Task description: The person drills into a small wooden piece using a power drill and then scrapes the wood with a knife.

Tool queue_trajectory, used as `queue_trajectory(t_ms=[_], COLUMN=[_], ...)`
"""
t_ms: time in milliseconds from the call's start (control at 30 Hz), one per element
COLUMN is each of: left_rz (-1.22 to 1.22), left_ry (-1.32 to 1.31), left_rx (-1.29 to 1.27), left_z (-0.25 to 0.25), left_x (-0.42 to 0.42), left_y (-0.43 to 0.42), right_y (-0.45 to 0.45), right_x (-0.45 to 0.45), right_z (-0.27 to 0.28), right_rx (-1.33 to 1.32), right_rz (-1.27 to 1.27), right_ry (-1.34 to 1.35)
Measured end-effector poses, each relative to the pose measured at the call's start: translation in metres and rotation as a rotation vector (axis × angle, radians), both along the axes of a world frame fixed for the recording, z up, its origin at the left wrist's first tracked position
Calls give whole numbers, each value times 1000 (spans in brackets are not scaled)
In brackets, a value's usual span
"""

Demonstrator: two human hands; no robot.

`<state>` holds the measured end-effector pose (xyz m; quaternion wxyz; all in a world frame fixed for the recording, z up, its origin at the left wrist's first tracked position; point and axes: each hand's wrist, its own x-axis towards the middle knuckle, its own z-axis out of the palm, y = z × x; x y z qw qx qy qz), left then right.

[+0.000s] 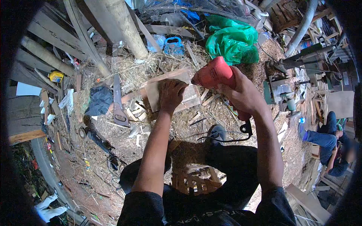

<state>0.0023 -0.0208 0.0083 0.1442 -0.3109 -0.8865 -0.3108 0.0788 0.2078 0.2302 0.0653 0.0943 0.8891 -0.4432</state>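
Observation:
A red power drill (217,74) with a black cord is gripped in my right hand (241,90), its nose pointing left towards the wooden piece. My left hand (172,94) lies on a flat, pale wooden panel (152,98) framed by strips of wood, near its middle. The fingertips of that hand are bent towards the drill's tip, and whether they pinch something small cannot be made out. A short gap separates the drill's tip from the left fingers.
Left of the panel lies a handsaw (118,101) beside a black plastic sheet (100,101). A green plastic bag (233,39) is beyond the drill. Wooden posts stand at upper left. Another person (332,143) sits at far right, near machinery. Wood scraps and shavings cover the ground.

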Motion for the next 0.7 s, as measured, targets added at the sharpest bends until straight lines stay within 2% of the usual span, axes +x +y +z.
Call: queue_trajectory(t_ms=[167, 433, 533, 700], left_rz=[15, -22, -13, -8], left_ry=[37, -16, -34, -26], left_rx=[24, -26, -36, -38], left_z=[-5, -4, -4, -4], left_x=[-1, 0, 0, 0], left_y=[1, -1, -1, -2], right_y=[3, 5, -1, -3], right_x=[-4, -8, -10, -9], right_z=[4, -7, 11, 13], right_rx=[10, -3, 48, -21], right_rz=[-12, 39, 0, -26], right_ry=[-92, -26, -163, -168])
